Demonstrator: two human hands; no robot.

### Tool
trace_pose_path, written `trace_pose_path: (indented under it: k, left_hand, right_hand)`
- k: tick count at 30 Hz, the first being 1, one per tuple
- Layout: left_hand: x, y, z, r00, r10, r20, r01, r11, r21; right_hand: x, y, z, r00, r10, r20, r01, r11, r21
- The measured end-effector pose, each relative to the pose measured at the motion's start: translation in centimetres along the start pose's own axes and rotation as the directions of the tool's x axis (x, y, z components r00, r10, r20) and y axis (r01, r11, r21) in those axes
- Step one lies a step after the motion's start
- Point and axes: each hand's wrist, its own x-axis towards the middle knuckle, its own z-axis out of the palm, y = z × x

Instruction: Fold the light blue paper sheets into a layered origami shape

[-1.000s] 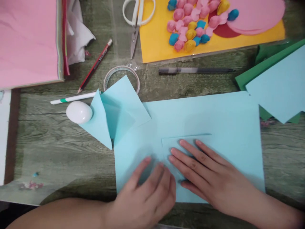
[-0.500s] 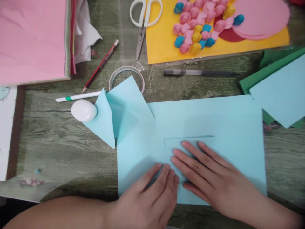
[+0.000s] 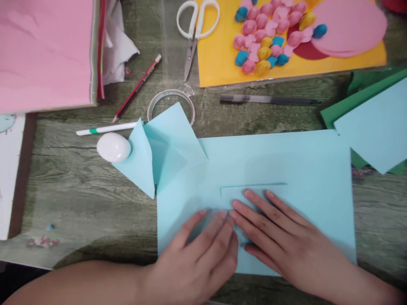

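Observation:
A large light-blue sheet [image 3: 327,169] lies flat on the wooden table. On it is a smaller piece of the same blue paper [image 3: 235,191], mostly covered by my fingers. My right hand [image 3: 282,233] rests palm down on this piece with its fingers spread. Beside it on the left, my left hand [image 3: 203,250] touches the paper with its fingertips, the index finger apart from the others; nothing is seen held in it. A folded blue paper [image 3: 174,135] overlaps the sheet's upper left corner, with a white egg-shaped object [image 3: 113,147] against it.
White-handled scissors [image 3: 192,42], a tape roll [image 3: 152,103], a red pencil [image 3: 138,87], a white pen [image 3: 111,128] and a dark pen [image 3: 270,100] lie beyond the sheet. Small coloured pieces [image 3: 262,55] sit on a yellow sheet [image 3: 213,70]. Pink paper [image 3: 47,55] is stacked at the left.
My left hand's index finger has spread outward to the left, away from its other fingers. My right hand stays on the small piece. The whole view has shifted slightly.

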Motion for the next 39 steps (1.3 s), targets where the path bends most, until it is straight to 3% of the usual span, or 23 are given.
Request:
trace_pose_path:
  k: [4, 18, 31, 39]
  left_hand:
    - [0.4, -0.8, -0.2, 0.991, -0.125, 0.056, 0.124, 0.992, 0.025]
    - [0.8, -2.1, -0.8, 0.971, -0.197, 0.132, 0.202, 0.979, -0.024]
    - [1.7, -2.4, 0.1, 0.965, -0.26, -0.035, 0.256, 0.962, -0.099]
    - [1.7, -2.0, 0.0, 0.959, -0.284, -0.005, 0.281, 0.952, -0.12]
  right_hand:
    - [0.0, 0.0, 0.1, 1.0, 0.007, -0.016, -0.007, 1.0, 0.008]
    - [-0.1, 0.0, 0.1, 1.0, 0.007, 0.001, -0.007, 1.0, -0.003]
    - [0.1, 0.1, 0.0, 1.0, -0.004, -0.005, 0.004, 1.0, -0.001]
    - [0.1, 0.0, 0.1, 1.0, 0.0, -0.011, 0.0, 1.0, 0.017]
